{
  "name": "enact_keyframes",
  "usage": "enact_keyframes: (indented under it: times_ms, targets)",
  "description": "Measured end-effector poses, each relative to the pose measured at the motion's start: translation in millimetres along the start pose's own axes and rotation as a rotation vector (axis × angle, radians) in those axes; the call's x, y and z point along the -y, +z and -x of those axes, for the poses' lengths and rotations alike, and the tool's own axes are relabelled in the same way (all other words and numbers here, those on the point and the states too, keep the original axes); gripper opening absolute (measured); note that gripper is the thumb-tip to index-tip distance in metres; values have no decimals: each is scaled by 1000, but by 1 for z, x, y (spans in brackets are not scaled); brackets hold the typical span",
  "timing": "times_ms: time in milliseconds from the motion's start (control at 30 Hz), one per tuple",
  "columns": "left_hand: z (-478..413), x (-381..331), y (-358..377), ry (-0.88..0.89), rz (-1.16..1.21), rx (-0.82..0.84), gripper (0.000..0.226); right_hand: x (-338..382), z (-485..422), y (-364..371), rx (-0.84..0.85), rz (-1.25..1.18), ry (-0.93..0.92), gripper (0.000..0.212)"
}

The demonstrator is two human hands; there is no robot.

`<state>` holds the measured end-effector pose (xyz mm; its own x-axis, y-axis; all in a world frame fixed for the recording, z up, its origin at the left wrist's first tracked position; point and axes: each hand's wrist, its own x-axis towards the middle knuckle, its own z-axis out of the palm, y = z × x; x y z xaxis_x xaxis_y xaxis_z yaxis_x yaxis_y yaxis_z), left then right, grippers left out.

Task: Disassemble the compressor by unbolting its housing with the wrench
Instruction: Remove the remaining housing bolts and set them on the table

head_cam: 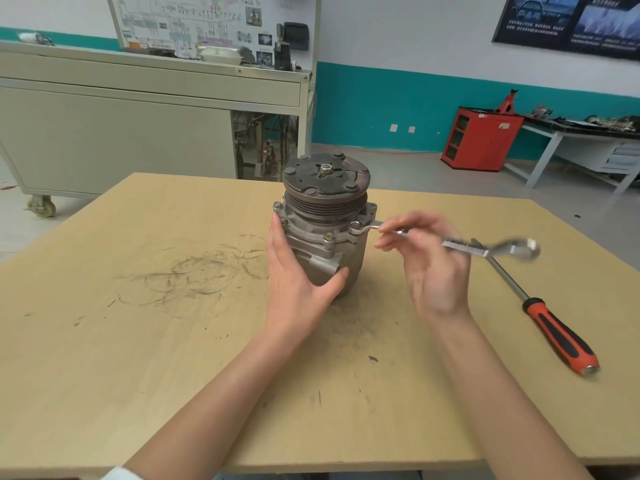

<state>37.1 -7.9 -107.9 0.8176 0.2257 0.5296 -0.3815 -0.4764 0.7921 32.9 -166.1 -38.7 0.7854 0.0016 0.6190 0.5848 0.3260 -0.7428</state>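
A compressor (325,216) stands upright in the middle of a wooden table (138,306), its long axis vertical and its pulley face pointing up. The person's left hand (294,271) lies flat against the housing's left side, fingers straight, thumb across the front. A wrench (460,245) lies almost level, its ring end seated on a flange bolt (355,226) at the front right, its blurred far end pointing right. The right hand (429,265), just right of the compressor, pinches the wrench shaft from below. An orange-handled screwdriver (554,330) lies further right.
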Motion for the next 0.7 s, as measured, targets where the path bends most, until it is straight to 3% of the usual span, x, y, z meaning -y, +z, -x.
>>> enact_keyframes:
  times_ms: [67,167,367,533,700]
  targets:
    - [0,0,1,-3,-2,-1,121,-2,-34,-11,19,-214,209,23]
    - [0,0,1,-6,18,2,120,-11,-74,-14,118,-273,440,31]
    - [1,0,1,-11,15,5,121,-21,-99,-14,284,-259,538,26]
    - [0,0,1,-17,2,3,121,-1,-88,-18,92,-262,443,29]
    - [0,0,0,-10,11,-1,120,31,-44,-2,56,252,112,22]
